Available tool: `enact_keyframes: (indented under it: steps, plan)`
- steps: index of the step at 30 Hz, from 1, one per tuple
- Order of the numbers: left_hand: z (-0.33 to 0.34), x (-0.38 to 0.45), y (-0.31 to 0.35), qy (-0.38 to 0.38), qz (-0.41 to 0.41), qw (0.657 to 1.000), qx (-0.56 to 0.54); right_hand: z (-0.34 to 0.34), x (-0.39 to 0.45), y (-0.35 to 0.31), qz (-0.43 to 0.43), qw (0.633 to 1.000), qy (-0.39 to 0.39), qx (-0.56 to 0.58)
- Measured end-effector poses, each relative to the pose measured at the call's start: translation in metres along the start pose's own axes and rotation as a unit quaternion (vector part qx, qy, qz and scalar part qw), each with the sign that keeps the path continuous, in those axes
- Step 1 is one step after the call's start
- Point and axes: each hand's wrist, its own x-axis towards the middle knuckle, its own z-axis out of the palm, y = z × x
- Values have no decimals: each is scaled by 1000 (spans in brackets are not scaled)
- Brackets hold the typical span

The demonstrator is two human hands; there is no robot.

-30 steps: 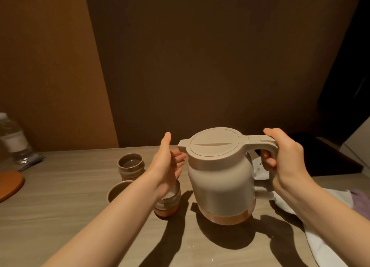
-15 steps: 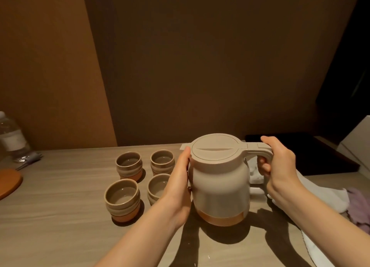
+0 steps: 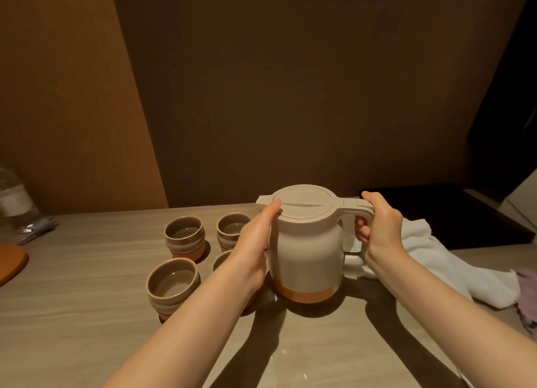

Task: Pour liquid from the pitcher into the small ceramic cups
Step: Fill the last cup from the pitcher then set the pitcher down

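A beige pitcher (image 3: 305,254) with a lid and an orange base band stands upright on the wooden table (image 3: 87,271). My right hand (image 3: 380,227) is closed around its handle. My left hand (image 3: 255,242) lies flat against the pitcher's left side, thumb on the lid's rim near the spout. Left of the pitcher stand several small ceramic cups: a far left cup (image 3: 184,238), a far right cup (image 3: 232,232) and a near left cup (image 3: 171,286). Another cup (image 3: 222,264) is mostly hidden behind my left wrist. The near left cup holds liquid.
A white cloth (image 3: 441,259) lies right of the pitcher, with a purple cloth (image 3: 527,294) at the right edge. A plastic water bottle (image 3: 14,201) and an orange round board (image 3: 8,262) sit at the far left. A dark tray (image 3: 453,213) lies behind the cloth.
The pitcher has come down from a raised position and stands on the table. My left hand moved from above the cups to the pitcher's side, uncovering the cups.
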Motion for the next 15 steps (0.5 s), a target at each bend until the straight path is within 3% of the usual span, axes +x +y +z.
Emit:
enact_keyframes:
  steps: [15]
  plan:
    - [-13,44,-15,88,3,996,25,13,28,48,53,998,13,4]
